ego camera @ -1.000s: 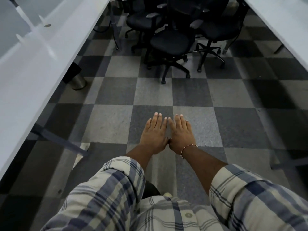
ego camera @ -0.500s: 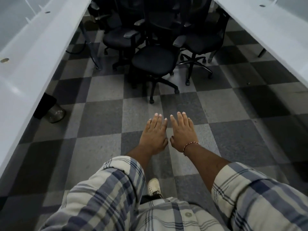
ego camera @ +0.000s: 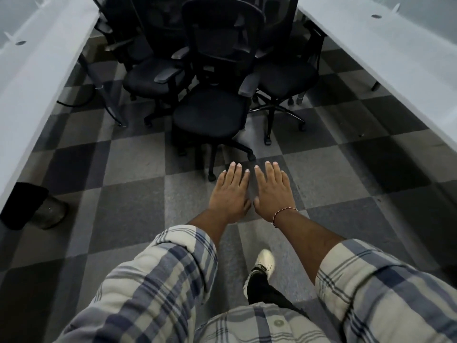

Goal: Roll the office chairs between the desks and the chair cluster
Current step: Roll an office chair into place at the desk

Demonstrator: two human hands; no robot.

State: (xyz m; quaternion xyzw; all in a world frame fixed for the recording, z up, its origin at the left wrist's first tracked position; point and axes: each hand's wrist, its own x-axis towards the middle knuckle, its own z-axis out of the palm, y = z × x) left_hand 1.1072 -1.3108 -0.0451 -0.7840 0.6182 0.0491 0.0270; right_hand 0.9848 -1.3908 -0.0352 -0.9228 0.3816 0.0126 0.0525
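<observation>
Chairs [ego camera: 210,70] are clustered at 12 o'clock between the tables [ego camera: 37,70]. Left hand [ego camera: 231,194] and right hand [ego camera: 273,191] are held out flat, each grip wide and empty, just short of the nearest seat [ego camera: 210,115]. Approach is judged the step in hand; next, an armrest [ego camera: 248,84] must be gripped.

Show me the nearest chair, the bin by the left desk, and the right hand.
nearest chair [ego camera: 210,115], head view, seat cushion
bin [ego camera: 50,212], head view, metal side
right hand [ego camera: 274,194], head view, its back
</observation>
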